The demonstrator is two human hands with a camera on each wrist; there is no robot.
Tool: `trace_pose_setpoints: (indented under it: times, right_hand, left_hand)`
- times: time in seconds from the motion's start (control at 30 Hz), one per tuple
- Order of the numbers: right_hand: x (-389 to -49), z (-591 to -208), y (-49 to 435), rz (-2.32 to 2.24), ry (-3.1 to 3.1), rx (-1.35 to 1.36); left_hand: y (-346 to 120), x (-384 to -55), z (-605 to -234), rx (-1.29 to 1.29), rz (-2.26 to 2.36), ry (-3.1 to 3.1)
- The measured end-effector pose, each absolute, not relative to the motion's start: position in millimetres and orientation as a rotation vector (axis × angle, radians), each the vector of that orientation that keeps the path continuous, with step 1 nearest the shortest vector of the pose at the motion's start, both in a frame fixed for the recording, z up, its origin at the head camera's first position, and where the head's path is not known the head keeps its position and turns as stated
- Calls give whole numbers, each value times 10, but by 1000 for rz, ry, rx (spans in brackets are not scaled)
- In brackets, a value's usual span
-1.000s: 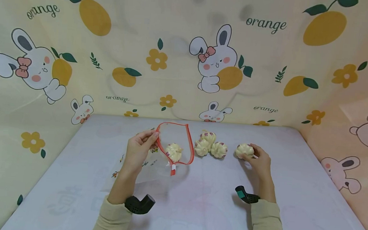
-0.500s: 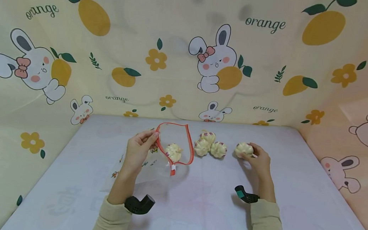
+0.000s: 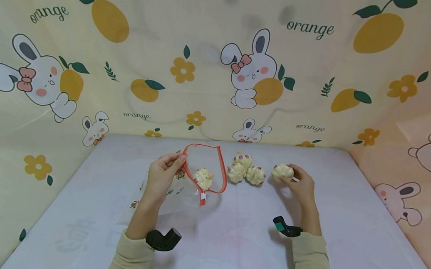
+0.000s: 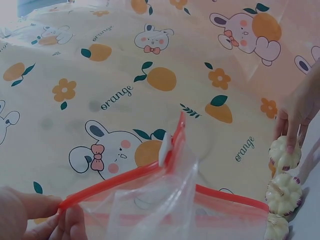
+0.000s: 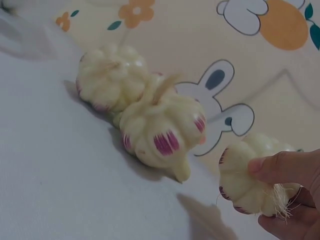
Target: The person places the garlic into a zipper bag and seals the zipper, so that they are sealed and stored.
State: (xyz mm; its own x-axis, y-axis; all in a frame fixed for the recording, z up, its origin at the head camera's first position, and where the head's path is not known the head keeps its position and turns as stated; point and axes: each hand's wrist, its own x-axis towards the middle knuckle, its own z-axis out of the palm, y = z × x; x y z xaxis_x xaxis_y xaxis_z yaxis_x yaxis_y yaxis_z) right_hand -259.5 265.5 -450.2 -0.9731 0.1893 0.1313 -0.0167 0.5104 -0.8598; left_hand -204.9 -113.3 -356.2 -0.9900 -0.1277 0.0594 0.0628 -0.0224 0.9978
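Note:
My left hand pinches the red zip rim of a clear plastic bag, whose mouth stands wide apart. Inside that red rim, in the head view, shows one garlic bulb. My right hand grips another garlic bulb between thumb and fingers, its roots showing in the right wrist view. Between the hands, a cluster of garlic bulbs with purple streaks sits on the table, just right of the bag. The held bulb is to the right of this cluster, its shadow falling on the table.
A white-covered table spreads under both hands. Behind it and at the sides hangs a cream cloth printed with rabbits and oranges. Each wrist wears a black camera, such as the left camera.
My right hand has moved slightly left and up with its garlic bulb, toward the cluster. The left hand and the bag have stayed in place.

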Motion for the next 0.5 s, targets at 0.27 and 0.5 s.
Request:
trace_pose_setpoints:
  times: [0.27,0.5]
  right_hand:
    - [-2591,-4435,2581,1436,-2530,-104]
    - [-2584,-4398,2535,1435,-2527,-81]
  left_hand:
    - [-1132,-2050,-3561,72,-2151,-2101]
    - [-1129,-2051,-3561,74,-2152,-2100]
